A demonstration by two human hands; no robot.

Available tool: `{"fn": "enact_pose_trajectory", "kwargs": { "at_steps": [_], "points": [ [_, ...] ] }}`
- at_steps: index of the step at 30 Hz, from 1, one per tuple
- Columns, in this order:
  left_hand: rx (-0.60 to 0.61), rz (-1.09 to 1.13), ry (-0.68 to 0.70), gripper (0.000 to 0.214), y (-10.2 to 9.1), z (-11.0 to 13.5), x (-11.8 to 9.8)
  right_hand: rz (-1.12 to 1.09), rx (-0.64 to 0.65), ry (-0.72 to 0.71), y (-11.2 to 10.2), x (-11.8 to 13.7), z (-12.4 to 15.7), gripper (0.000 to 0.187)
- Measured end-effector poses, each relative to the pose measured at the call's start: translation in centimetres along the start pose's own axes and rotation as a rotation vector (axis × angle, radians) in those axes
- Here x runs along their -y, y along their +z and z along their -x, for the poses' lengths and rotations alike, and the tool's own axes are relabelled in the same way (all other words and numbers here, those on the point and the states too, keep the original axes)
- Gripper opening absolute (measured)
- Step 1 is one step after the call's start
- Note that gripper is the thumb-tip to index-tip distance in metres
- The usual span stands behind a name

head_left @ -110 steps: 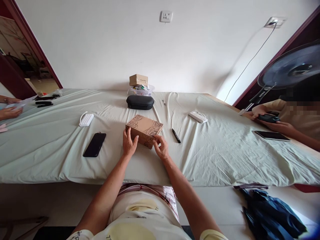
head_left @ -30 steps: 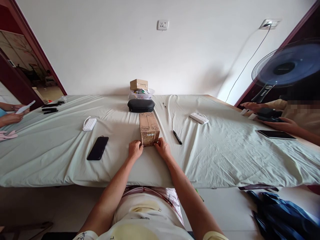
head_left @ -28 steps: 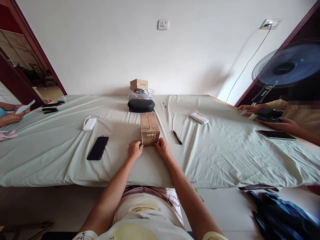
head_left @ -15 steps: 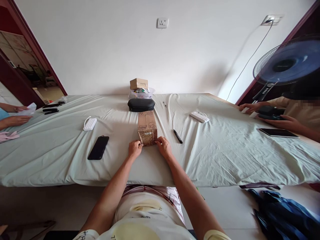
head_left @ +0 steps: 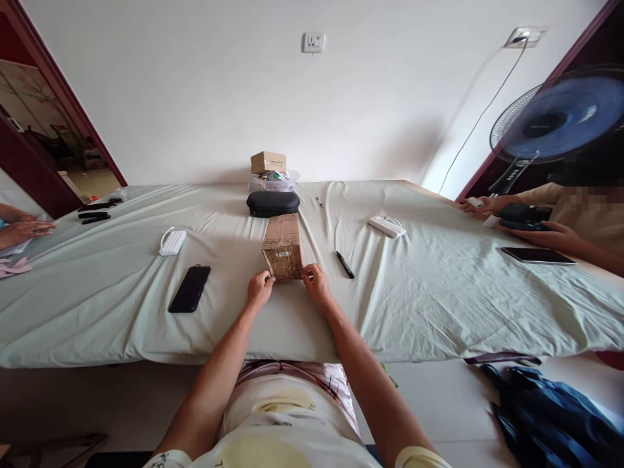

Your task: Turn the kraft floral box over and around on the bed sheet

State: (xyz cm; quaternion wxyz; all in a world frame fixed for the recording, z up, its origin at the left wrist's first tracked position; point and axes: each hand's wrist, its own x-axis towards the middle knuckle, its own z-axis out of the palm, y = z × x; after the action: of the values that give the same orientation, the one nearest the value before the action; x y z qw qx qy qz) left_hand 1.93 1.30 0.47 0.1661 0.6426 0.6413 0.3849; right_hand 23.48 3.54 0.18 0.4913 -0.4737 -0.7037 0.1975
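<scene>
A brown cardboard box [head_left: 283, 244] with dark line drawings and a small pale label lies on the cloth in front of me. Its near end faces me and looks raised. My left hand [head_left: 260, 287] pinches its near left corner with closed fingers. At the near right corner, my right hand [head_left: 316, 283] has its thumb and fingertips closed on the cardboard. The box's far end reaches close to a black zip case [head_left: 273, 204]. To the right of the box lies a black marker [head_left: 345, 264], and a black smartphone [head_left: 190, 289] is on the left.
White power banks lie left [head_left: 173, 242] and right [head_left: 387, 226]. Behind the case, a clear plastic tub [head_left: 273, 184] carries a small carton [head_left: 268, 162]. Co-workers' hands are at both sides; a tablet [head_left: 539, 255] and a fan [head_left: 550, 120] are at right.
The box's near end has risen and looks fuller, with my hands still at its near corners. At far left, a co-worker's hands have come together over the plastic bag.
</scene>
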Motion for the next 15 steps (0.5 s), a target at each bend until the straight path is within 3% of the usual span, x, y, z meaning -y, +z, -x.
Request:
{"fn": "enact_pose_trajectory", "kwargs": {
  "at_steps": [6,15],
  "points": [
    [-0.037,-0.015,-0.021,0.016,0.13,0.1,0.08,0.003,0.016,0.01,0.11,0.28,-0.04,0.012],
    [-0.05,-0.153,0.029,0.013,0.57,0.17,0.17,0.209,0.081,0.032,-0.04,0.11,0.26,0.03]
  ]
}}
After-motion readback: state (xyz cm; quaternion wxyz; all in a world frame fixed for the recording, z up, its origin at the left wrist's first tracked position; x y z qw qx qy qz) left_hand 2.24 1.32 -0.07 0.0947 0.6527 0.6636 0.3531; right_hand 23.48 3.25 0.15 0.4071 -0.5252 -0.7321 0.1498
